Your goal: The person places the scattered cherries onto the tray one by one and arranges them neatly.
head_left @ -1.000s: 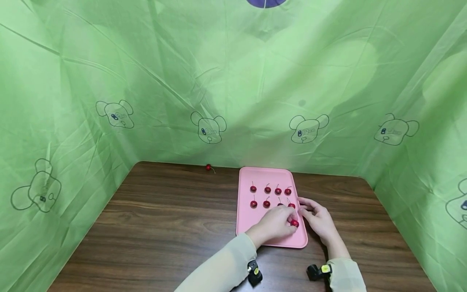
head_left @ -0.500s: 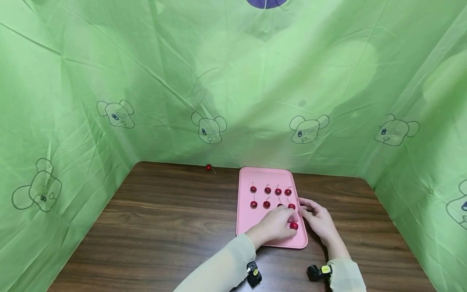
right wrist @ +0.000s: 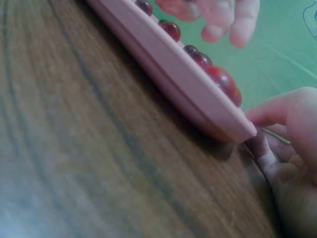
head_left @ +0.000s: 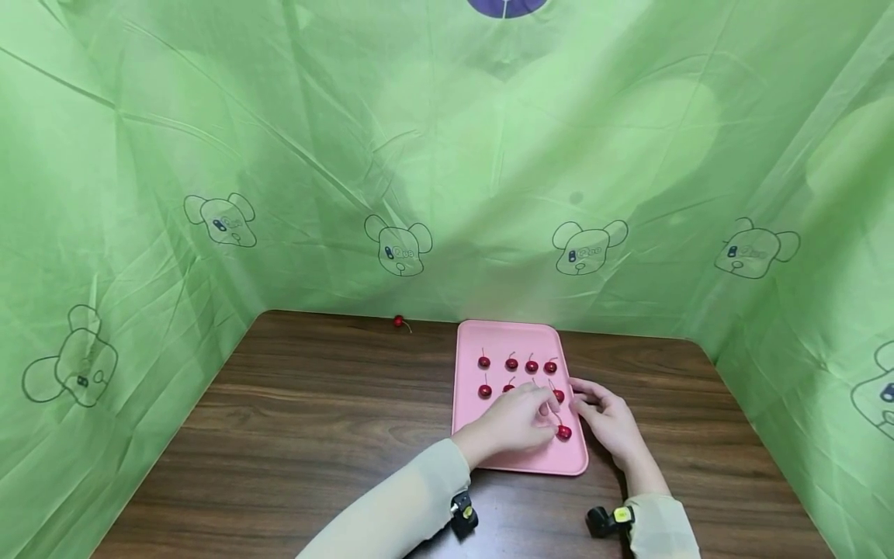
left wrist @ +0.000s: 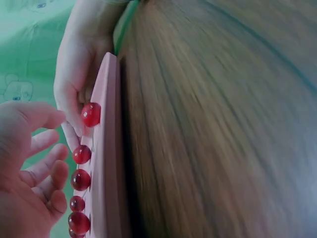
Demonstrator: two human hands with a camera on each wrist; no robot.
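Note:
A pink tray (head_left: 471,435) lies on the brown table and holds two rows of red cherries (head_left: 512,363) with stems. One more cherry (head_left: 564,432) lies alone near the tray's front right corner. My left hand (head_left: 541,411) hovers over the tray just left of that cherry, fingers relaxed and holding nothing. In the left wrist view its spread fingers (left wrist: 47,163) stay clear of the cherry (left wrist: 90,114). My right hand (head_left: 587,400) holds the tray's right rim, and in the right wrist view its thumb (right wrist: 282,109) lies against the tray's edge (right wrist: 218,124).
A single loose cherry (head_left: 399,321) lies on the table at the back, against the green cloth wall (head_left: 419,155) that encloses three sides. Bare wood table (head_left: 314,435) spreads to the left of the tray.
My left hand has let go of the front right cherry and drawn back to the left. The cherry now lies on the tray by itself. The right hand has not moved.

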